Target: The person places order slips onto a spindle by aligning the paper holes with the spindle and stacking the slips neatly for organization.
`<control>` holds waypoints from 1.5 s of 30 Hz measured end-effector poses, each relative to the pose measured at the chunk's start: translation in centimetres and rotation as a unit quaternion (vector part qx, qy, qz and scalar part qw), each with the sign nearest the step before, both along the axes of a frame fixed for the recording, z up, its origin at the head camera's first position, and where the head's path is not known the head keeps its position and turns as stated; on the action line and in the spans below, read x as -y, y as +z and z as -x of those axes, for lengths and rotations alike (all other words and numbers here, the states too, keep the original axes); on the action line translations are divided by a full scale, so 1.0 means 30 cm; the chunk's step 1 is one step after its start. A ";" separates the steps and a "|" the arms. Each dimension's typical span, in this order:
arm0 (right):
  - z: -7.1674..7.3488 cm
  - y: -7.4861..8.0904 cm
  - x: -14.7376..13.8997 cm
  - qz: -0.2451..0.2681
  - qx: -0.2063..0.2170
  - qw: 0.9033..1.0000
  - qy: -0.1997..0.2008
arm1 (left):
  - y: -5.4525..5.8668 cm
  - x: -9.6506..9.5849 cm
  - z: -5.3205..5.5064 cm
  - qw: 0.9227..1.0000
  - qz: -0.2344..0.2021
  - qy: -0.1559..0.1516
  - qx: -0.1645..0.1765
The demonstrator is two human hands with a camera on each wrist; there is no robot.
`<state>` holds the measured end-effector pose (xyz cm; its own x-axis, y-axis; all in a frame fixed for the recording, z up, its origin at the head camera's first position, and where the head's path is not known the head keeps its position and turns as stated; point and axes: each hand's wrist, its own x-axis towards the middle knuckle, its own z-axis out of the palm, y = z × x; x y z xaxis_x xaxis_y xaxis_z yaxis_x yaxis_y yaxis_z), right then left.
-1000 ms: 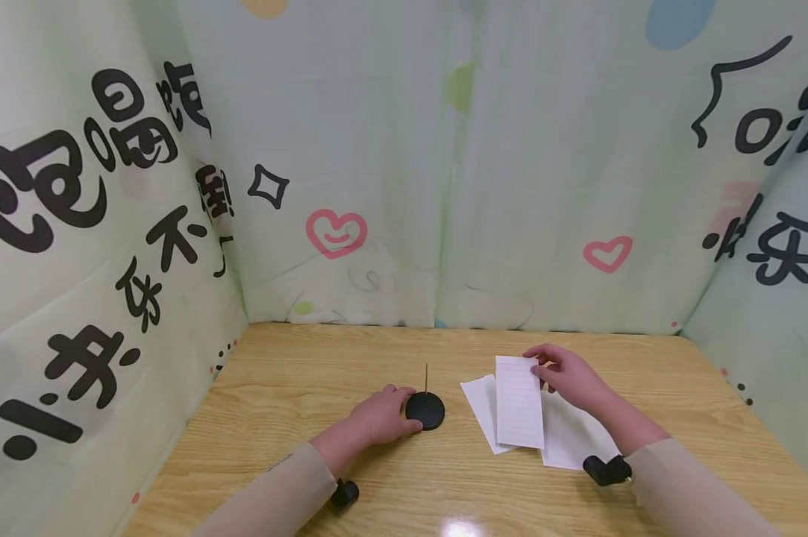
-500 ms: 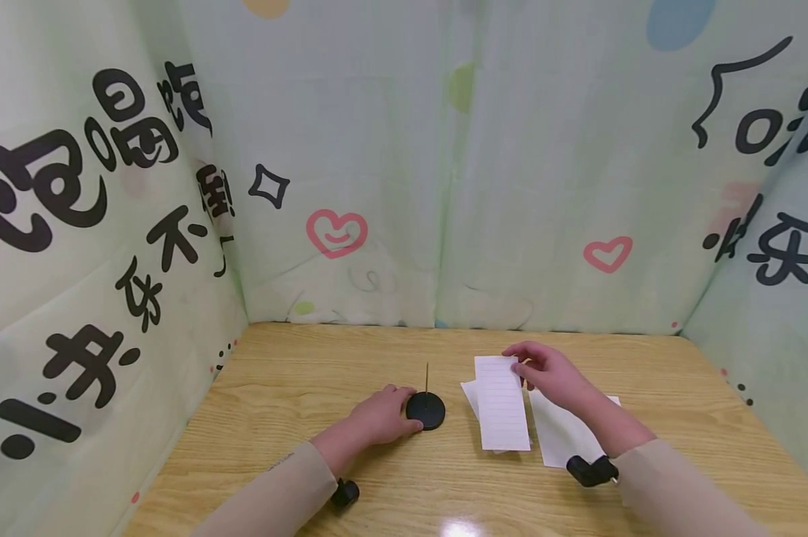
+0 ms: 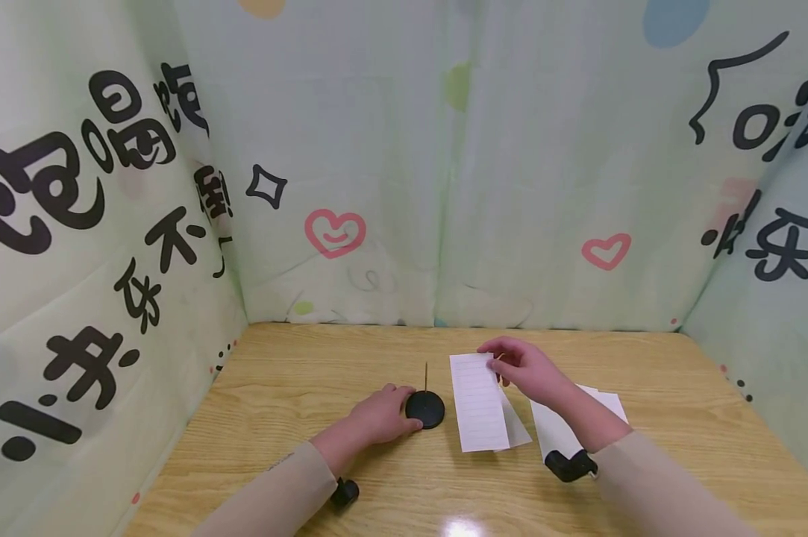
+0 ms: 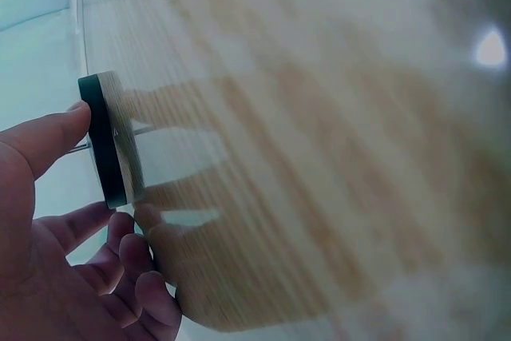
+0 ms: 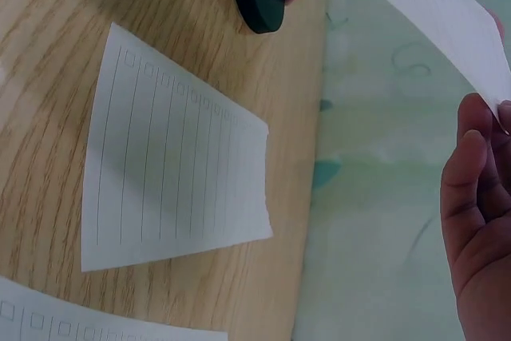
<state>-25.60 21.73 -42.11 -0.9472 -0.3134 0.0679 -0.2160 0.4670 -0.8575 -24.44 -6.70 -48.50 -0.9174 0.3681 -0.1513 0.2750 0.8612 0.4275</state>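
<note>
While the left hand (image 3: 380, 415) grips the rim of a round black base (image 3: 425, 411) between its thumb and fingers, the right hand (image 3: 527, 370) pinches a lined white sheet (image 3: 479, 406) near its upper right corner, fingertips closed on the paper. The base sits on the wooden bench (image 3: 323, 365), and a thin spike (image 3: 427, 378) stands upright from its middle. The held sheet is raised above the bench, near the right side of the base and apart from the spike. Below it lies a second lined sheet (image 5: 172, 165), partly covered in the head view. Farther right lies more white paper (image 3: 553, 429). Behind the bench hangs a pale patterned curtain (image 3: 390, 149).
</note>
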 end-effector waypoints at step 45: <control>0.029 -0.002 0.153 0.029 -0.006 0.999 0.028 | 0.087 0.035 0.007 0.972 -0.202 0.113 -0.032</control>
